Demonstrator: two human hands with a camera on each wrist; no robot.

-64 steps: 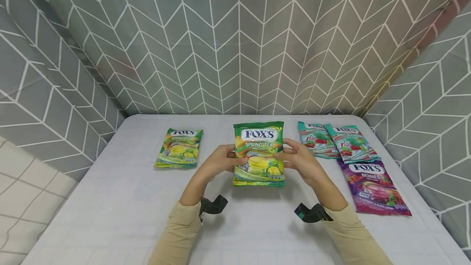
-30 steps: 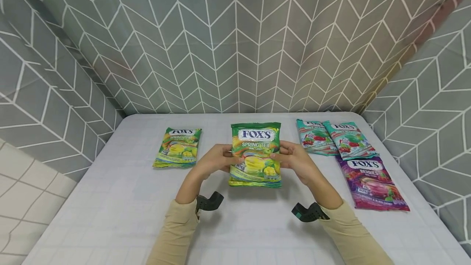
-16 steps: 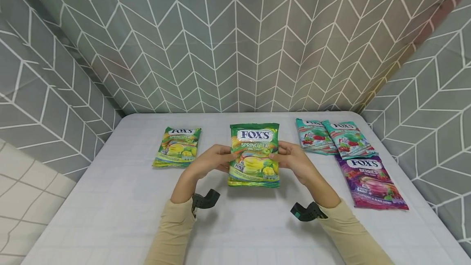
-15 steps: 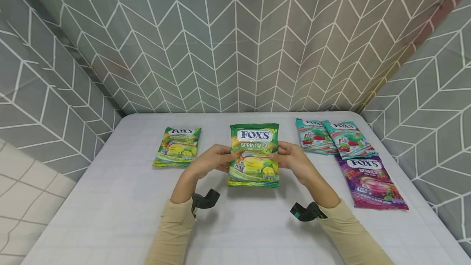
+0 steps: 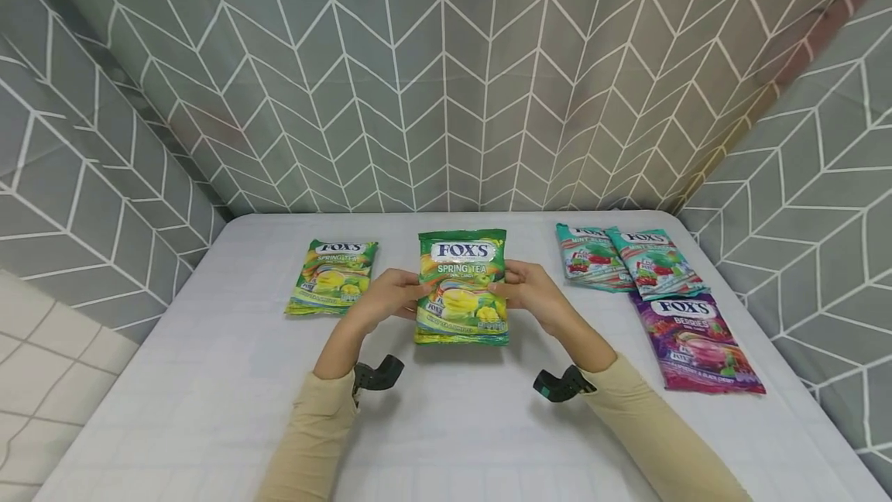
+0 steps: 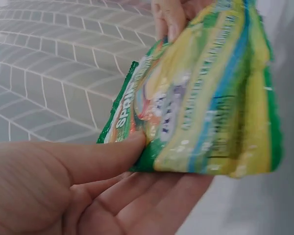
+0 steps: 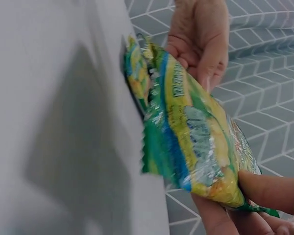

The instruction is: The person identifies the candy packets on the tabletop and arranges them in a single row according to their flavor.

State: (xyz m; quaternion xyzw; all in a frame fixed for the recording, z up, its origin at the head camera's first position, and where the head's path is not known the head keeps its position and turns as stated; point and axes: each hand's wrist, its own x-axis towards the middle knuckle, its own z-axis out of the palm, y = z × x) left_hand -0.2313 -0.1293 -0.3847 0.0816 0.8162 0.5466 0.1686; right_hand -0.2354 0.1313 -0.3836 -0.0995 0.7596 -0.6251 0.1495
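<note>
A green and yellow Spring Tea candy bag [image 5: 461, 289] is held up off the table between my two hands, its printed front facing me. My left hand [image 5: 382, 299] pinches its left edge, thumb on the front and fingers behind, as the left wrist view shows close up with the bag [image 6: 196, 98]. At the opposite edge my right hand [image 5: 535, 294] grips in the same way. The right wrist view has the bag [image 7: 196, 132] tilted, with its shadow on the white cloth. A second Spring Tea bag [image 5: 333, 277] lies on the table left of my left hand.
Two teal mint candy bags, one [image 5: 592, 258] partly under the other [image 5: 656, 263], lie at the back right. Below them, overlapped at its top, is a purple Berries bag [image 5: 700, 343]. A patterned grey curtain [image 5: 446, 84] stands behind the white table [image 5: 209, 409].
Both hands have shifted slightly left and up in the head view with the held candy bag, while the other bags have moved a little left too as the view shifts. The grip is unchanged.
</note>
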